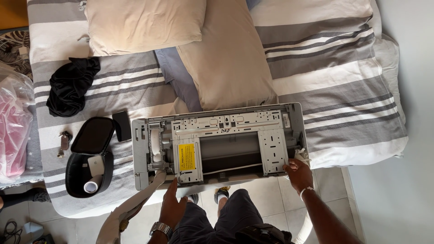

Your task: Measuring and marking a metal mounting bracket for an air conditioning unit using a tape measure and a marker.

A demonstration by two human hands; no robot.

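Both hands are steadying the unit (219,147) at the bed's (343,90) edge: right hand (298,174) clasping its corner, left hand (173,205) lying flat, fingers loose.

The left hand (173,204) reached forward from the bottom of the frame, fingers together and pointing ahead, back of the hand up, a metal watch (161,228) on its wrist. The right hand (298,174) stretched out on a straighter arm, fingers curled loosely at the far end, a pale band (306,190) round the wrist.
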